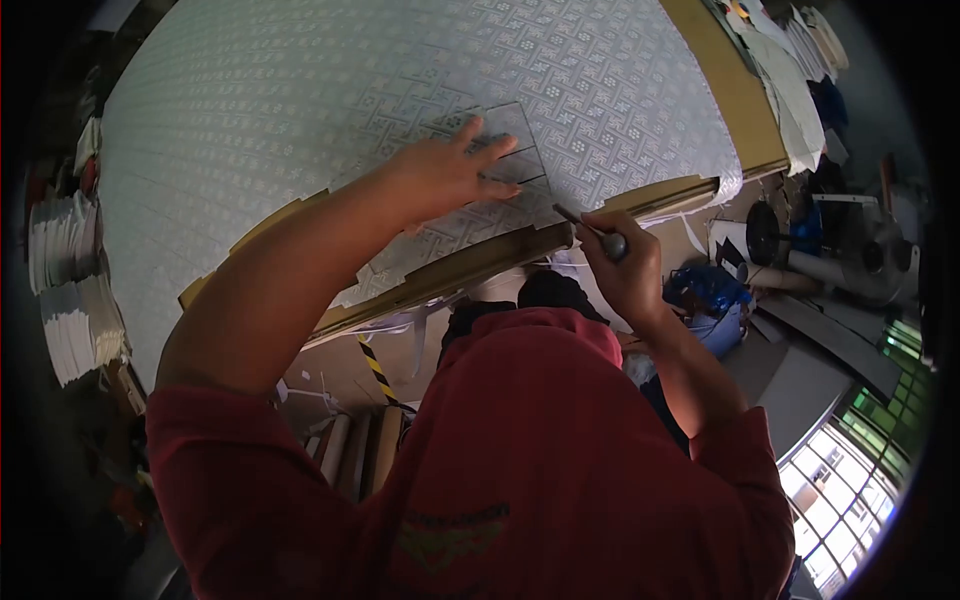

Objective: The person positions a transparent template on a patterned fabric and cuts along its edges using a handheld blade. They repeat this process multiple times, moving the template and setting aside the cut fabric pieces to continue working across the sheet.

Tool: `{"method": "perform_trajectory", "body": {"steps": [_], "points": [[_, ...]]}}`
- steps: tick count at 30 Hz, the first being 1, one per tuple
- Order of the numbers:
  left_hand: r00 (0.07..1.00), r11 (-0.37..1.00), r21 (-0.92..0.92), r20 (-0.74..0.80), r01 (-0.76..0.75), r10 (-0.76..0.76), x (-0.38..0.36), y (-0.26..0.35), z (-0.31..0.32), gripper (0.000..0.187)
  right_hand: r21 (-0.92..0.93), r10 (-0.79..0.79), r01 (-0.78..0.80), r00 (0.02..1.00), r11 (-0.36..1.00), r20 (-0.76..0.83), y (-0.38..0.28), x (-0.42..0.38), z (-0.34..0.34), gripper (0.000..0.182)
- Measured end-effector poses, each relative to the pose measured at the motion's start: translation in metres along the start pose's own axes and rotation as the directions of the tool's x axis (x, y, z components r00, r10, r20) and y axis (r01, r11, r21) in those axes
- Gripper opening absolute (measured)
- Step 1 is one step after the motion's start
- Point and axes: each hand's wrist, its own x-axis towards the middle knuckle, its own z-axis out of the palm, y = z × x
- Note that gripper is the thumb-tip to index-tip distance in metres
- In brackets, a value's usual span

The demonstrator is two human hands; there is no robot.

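Light patterned sheeting (290,90) covers the big table. My left hand (455,178) lies on it with its fingers spread, pressing on a flat clear plate (527,150) with dark lines, close to the table's front edge. To its right, my right hand (625,265) is closed round a small tool (568,214) with a thin dark tip and a rounded grey end. The tool's tip points up and left, near the plate's lower right corner; whether it touches the sheeting cannot be made out.
Brown strips (490,255) lie along the front edge. Paper stacks (75,245) stand at the left. On the right are a blue plastic bag (705,293), a grey machine (870,255) and a barred window (835,480). Rolls (350,450) stand under the table.
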Motion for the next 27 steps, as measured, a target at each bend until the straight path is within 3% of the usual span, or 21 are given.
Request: {"method": "perform_trajectory", "body": {"steps": [1, 7, 25, 27], "points": [[0.999, 0.999, 0.047, 0.044, 0.025, -0.027, -0.001, 0.002, -0.006, 0.124, -0.021, 0.094, -0.096, 0.991, 0.995, -0.092, 0.0, -0.001, -0.002, 0.016], [0.999, 0.997, 0.072, 0.027, 0.03, -0.032, -0.003, 0.006, -0.007, 0.13, -0.117, 0.155, -0.185, 0.962, 0.976, -0.225, -0.008, -0.006, 0.013, 0.018], [0.998, 0.999, 0.035, 0.058, 0.036, -0.038, -0.006, 0.008, -0.012, 0.127, -0.138, 0.238, -0.271, 0.946, 0.953, -0.219, -0.025, 0.016, 0.025, 0.018], [0.998, 0.999, 0.043, 0.053, 0.032, -0.035, -0.004, 0.008, -0.008, 0.127, -0.072, 0.26, -0.284, 0.935, 0.956, -0.242, -0.018, 0.012, 0.029, 0.017]]}}
